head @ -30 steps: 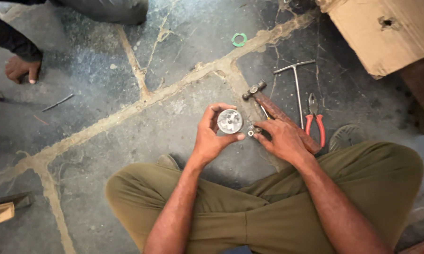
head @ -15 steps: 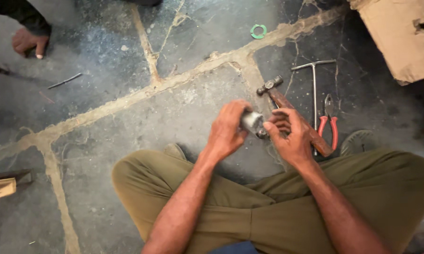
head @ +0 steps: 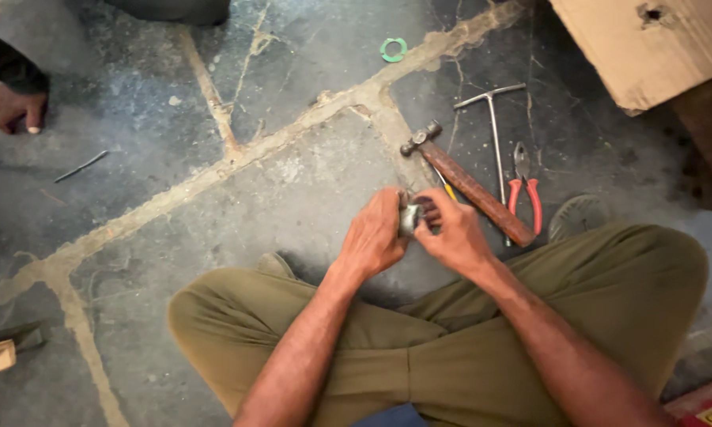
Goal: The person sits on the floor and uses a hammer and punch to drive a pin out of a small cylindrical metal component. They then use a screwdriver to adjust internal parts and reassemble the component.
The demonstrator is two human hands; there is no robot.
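I sit cross-legged on a cracked grey stone floor. My left hand (head: 375,236) grips a small round metal part (head: 410,218), now turned edge-on between both hands. My right hand (head: 453,232) closes on the same part from the right, fingertips pressing on its near face. The part is mostly hidden by my fingers. Just beyond my right hand lies a hammer (head: 466,183) with a wooden handle.
Red-handled pliers (head: 523,186) and a T-shaped metal wrench (head: 494,130) lie right of the hammer. A green ring (head: 392,50) sits farther off. A cardboard box (head: 648,43) stands at the top right. Another person's hand (head: 12,107) rests at the far left near a thin rod (head: 81,166).
The round part faced up in my left hand; it has since been turned on edge and both hands have closed around it. The view shifted slightly.
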